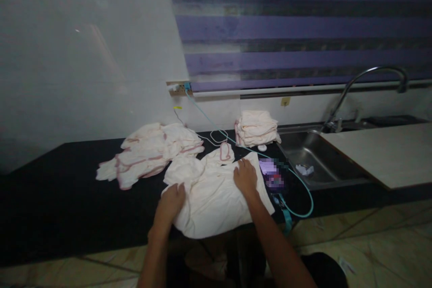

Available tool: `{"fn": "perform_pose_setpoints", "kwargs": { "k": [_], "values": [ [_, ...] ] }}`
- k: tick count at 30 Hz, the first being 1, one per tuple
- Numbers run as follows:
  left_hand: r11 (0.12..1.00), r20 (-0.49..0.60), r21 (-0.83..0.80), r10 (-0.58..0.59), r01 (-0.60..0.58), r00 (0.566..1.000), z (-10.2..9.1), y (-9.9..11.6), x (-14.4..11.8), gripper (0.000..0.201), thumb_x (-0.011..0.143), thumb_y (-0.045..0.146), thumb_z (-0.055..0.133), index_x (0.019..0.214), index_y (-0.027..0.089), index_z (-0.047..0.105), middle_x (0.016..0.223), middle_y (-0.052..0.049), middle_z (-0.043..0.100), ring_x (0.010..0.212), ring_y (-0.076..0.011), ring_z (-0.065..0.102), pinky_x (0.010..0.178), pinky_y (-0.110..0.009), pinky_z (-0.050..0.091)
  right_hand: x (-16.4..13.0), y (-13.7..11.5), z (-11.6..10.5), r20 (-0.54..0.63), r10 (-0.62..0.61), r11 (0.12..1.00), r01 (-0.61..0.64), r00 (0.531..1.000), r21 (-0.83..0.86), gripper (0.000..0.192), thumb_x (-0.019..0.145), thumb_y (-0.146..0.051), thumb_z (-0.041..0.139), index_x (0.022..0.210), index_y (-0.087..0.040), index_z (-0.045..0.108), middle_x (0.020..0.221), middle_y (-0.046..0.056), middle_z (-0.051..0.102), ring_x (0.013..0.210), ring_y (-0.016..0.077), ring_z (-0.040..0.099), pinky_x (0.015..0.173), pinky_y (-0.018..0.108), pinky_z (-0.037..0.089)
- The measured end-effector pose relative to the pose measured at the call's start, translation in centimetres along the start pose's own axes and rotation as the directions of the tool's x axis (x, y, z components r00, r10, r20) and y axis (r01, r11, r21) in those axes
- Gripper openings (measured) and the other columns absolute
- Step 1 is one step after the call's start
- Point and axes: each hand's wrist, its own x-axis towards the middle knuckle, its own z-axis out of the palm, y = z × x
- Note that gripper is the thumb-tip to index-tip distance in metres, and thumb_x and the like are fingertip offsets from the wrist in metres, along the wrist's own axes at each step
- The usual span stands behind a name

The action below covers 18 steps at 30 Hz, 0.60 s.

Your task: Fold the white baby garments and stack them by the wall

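Note:
A cream cloth garment (pixel 216 202) lies spread on the black counter in front of me, its lower edge at the counter's front. A sleeve-like end with pink trim (pixel 225 151) sticks out at its top. At the garment's left edge, my left hand (pixel 173 201) has its fingers curled against the cloth and closed on it. My right hand (pixel 245 176) rests on the upper right part, palm down with its fingers stretched over the fabric. The undersides of both hands are hidden.
A loose heap of cream clothes with pink trim (pixel 151 150) lies at the back left, a folded stack (pixel 258 128) at the back right. A teal cable (pixel 308 189) loops beside a blurred purple item (pixel 270 168). Farther right are a steel sink (pixel 324 157), a faucet (pixel 344 92) and a pale board (pixel 388 153).

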Motion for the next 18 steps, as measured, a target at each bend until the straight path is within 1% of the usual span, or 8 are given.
{"fn": "perform_pose_setpoints", "kwargs": {
  "k": [2,5,8,9,11,14,16,18],
  "values": [
    [0.991,-0.047,-0.121,0.054,-0.059,0.997,-0.8,2.1,0.7,0.019,0.085,0.031,0.067,0.073,0.018,0.073,0.074,-0.012,0.076,0.115,-0.0307,0.073,0.093,-0.038,0.059,0.0,0.0,-0.1,-0.002,-0.003,1.000,0.003,1.000,0.002,0.047,0.103,-0.028,0.044,0.145,-0.013,0.059,0.154,0.015,0.056,0.148,0.0283,0.043,0.121,0.042,0.032],
    [0.887,-0.157,-0.403,0.177,-0.227,0.972,-2.1,4.4,0.5,0.055,0.100,0.046,0.032,0.100,0.015,0.078,0.110,-0.014,0.080,0.125,-0.0229,0.068,0.106,-0.037,0.053,0.0,-0.1,-0.1,-0.012,-0.004,1.000,0.004,1.000,0.002,0.045,0.103,-0.027,0.043,0.142,-0.014,0.061,0.153,0.015,0.057,0.146,0.0279,0.045,0.120,0.042,0.033],
    [0.709,-0.384,-0.572,0.212,-0.412,0.899,-2.6,4.4,-0.9,0.060,0.100,0.058,0.033,0.124,0.020,0.073,0.137,-0.007,0.072,0.144,-0.0244,0.053,0.122,-0.039,0.039,0.1,0.0,0.0,-0.005,-0.001,1.000,0.001,1.000,-0.003,0.045,0.102,-0.026,0.044,0.142,-0.014,0.061,0.153,0.016,0.057,0.146,0.0275,0.044,0.120,0.042,0.033],
    [0.685,-0.421,-0.598,0.172,-0.415,0.890,-2.6,3.9,-1.3,0.063,0.099,0.063,0.035,0.130,0.020,0.070,0.142,-0.006,0.069,0.147,-0.0262,0.050,0.124,-0.039,0.036,0.1,0.0,0.0,-0.002,-0.002,1.000,0.002,1.000,-0.006,0.045,0.102,-0.027,0.045,0.142,-0.014,0.061,0.153,0.016,0.057,0.146,0.0275,0.044,0.120,0.042,0.033],
    [0.706,-0.380,-0.644,0.039,-0.295,0.924,-2.3,3.0,-1.7,0.068,0.096,0.068,0.040,0.133,0.019,0.068,0.145,-0.008,0.067,0.148,-0.0295,0.048,0.125,-0.041,0.036,0.1,0.1,0.1,-0.003,-0.008,1.000,0.008,1.000,-0.011,0.045,0.102,-0.027,0.045,0.143,-0.015,0.060,0.153,0.015,0.057,0.146,0.0276,0.044,0.119,0.042,0.033],
    [0.701,-0.286,-0.704,-0.138,-0.110,0.948,-2.8,2.3,-1.0,0.050,0.100,0.045,0.044,0.134,0.015,0.066,0.146,-0.008,0.066,0.148,-0.0264,0.049,0.126,-0.038,0.035,0.0,0.1,0.0,-0.009,-0.010,1.000,0.010,1.000,-0.018,0.045,0.102,-0.027,0.045,0.143,-0.015,0.060,0.154,0.015,0.056,0.146,0.0279,0.044,0.119,0.041,0.033],
    [0.708,-0.343,-0.691,-0.140,-0.148,0.929,-4.2,2.5,0.1,0.043,0.101,0.029,0.040,0.133,0.013,0.064,0.146,-0.006,0.067,0.148,-0.0215,0.048,0.127,-0.034,0.032,0.0,0.0,0.0,-0.003,-0.011,1.000,0.010,1.000,-0.026,0.046,0.103,-0.027,0.044,0.144,-0.014,0.060,0.154,0.015,0.056,0.147,0.0287,0.043,0.120,0.042,0.033],
    [0.741,-0.363,-0.639,-0.056,-0.205,0.930,-6.3,3.1,1.3,0.043,0.102,0.029,0.037,0.133,0.014,0.062,0.147,-0.001,0.066,0.151,-0.0181,0.043,0.129,-0.032,0.027,0.0,-0.1,-0.1,0.008,-0.008,0.999,0.008,1.000,-0.035,0.046,0.103,-0.027,0.043,0.144,-0.013,0.059,0.155,0.015,0.055,0.147,0.0290,0.043,0.120,0.042,0.032]
  ]
}}
